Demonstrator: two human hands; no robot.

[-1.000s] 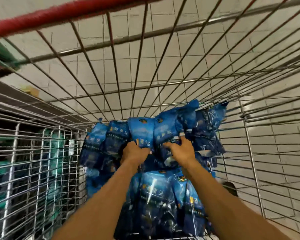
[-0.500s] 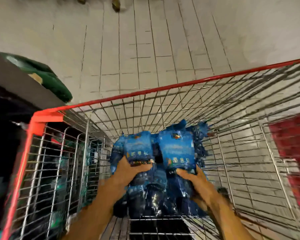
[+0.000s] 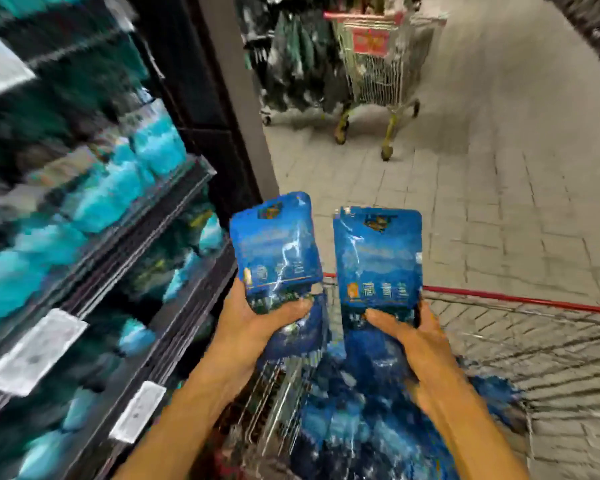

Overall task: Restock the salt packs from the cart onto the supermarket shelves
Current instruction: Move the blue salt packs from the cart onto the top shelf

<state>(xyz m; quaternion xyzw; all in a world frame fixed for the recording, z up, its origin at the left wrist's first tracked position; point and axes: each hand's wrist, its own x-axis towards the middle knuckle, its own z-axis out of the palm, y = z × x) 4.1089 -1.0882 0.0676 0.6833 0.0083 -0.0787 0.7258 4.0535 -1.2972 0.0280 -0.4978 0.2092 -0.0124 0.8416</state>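
both glossy blue plastic salt packs are now lifted clear of the red-rimmed wire cart, no longer down among the heap inside it. the left hand pinches the bottom of one pack, and the right hand pinches the other. they are held upright above the cart's front edge, so next comes the dark shelf at the left.

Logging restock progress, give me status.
Left hand grips one salt pack, right hand another. Both above cart. Shelves left, path unobstructed.
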